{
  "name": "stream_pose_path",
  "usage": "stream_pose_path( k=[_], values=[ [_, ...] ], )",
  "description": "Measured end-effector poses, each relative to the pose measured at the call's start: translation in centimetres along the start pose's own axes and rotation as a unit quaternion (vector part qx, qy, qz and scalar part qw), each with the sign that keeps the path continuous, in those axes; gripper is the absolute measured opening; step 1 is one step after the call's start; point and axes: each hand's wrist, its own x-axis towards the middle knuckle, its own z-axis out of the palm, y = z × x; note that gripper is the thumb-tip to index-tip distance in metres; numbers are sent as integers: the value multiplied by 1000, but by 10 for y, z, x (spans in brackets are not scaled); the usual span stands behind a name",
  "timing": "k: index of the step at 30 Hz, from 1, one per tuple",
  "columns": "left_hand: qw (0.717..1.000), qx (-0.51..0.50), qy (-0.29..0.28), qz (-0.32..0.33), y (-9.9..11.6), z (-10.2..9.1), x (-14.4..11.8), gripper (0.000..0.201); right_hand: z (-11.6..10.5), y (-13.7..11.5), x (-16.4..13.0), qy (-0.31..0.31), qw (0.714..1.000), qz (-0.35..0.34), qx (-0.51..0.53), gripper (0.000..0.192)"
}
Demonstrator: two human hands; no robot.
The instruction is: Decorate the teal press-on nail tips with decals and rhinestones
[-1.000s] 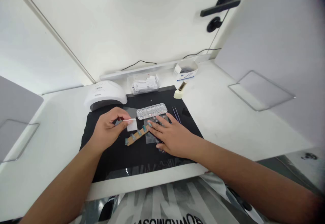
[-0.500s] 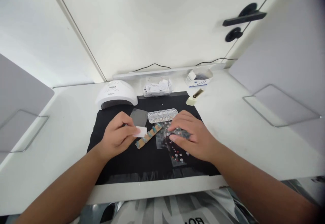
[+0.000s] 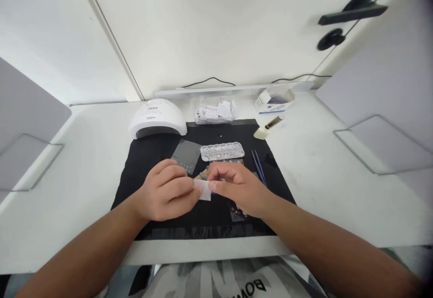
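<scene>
My left hand (image 3: pixel 167 191) and my right hand (image 3: pixel 238 187) meet over the middle of a black mat (image 3: pixel 152 153). Both pinch a small white paper piece (image 3: pixel 204 188) between thumb and fingers, one hand on each end. Just behind the paper, a wooden stick with teal nail tips (image 3: pixel 202 174) peeks out, mostly hidden by my fingers. A clear sheet of small stickers (image 3: pixel 237 211) lies under my right hand.
On the mat lie a clear rhinestone box (image 3: pixel 222 151), a grey film sheet (image 3: pixel 186 154) and tweezers (image 3: pixel 259 167). Behind stand a white nail lamp (image 3: pixel 156 118), a bag of white packets (image 3: pixel 215 112), a small bottle (image 3: pixel 269 126) and an open box (image 3: pixel 274 100).
My right hand left the sticker sheet and came left to take the other end of the white paper. My left hand moved the paper down, in front of the nail stick.
</scene>
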Motion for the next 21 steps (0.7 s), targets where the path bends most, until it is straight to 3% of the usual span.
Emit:
stream_pose_path(
  k=[6, 9, 12, 14, 21],
  values=[
    [1000, -20, -22, 0, -2, 1, -5, 16, 1, -3, 1, 23, 999, -26, -39, 12],
    [993, -96, -39, -55, -5, 1, -9, 22, -2, -2, 1, 38, 995, -68, -68, 12],
    [941, -271, -71, -191, -4, 3, -7, 40, -4, 0, 0, 48, 985, -125, -105, 12],
    [897, -344, -87, -265, 1, 5, -4, 35, -5, 3, 1, 53, 976, -168, -124, 13],
    [856, -351, -104, -366, 16, 12, 5, 4, -2, 13, 2, 87, 923, -295, -231, 13]
  ],
)
